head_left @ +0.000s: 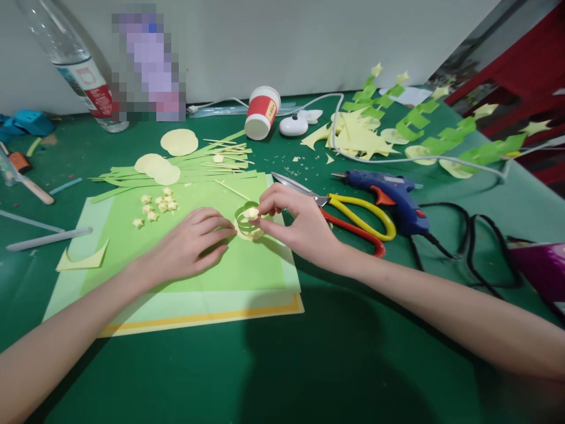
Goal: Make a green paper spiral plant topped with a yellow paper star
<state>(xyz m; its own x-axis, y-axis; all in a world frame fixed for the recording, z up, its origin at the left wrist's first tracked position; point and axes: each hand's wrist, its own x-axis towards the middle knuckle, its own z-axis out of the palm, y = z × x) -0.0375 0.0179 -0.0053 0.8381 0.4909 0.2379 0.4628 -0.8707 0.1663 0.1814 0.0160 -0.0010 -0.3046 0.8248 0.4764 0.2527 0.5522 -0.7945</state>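
Fingers [267,207] of right hand [304,227] pinch yellow star [251,213] atop green ring [241,222]; open left hand [189,244] touches it.

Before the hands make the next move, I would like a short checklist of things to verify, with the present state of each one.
1. Grip: the right hand pinches the small yellow star at the green paper ring. Ok.
2. Support: the left hand lies on the green sheet, fingertips touching the ring. Ok.
3. Clearance: the scissors lie right by the right hand, with the blades next to its fingers. Not ok; probably easy to bump.
4. The glue gun lies on the table, apart from both hands. Ok.
5. Glue on the star: cannot tell.
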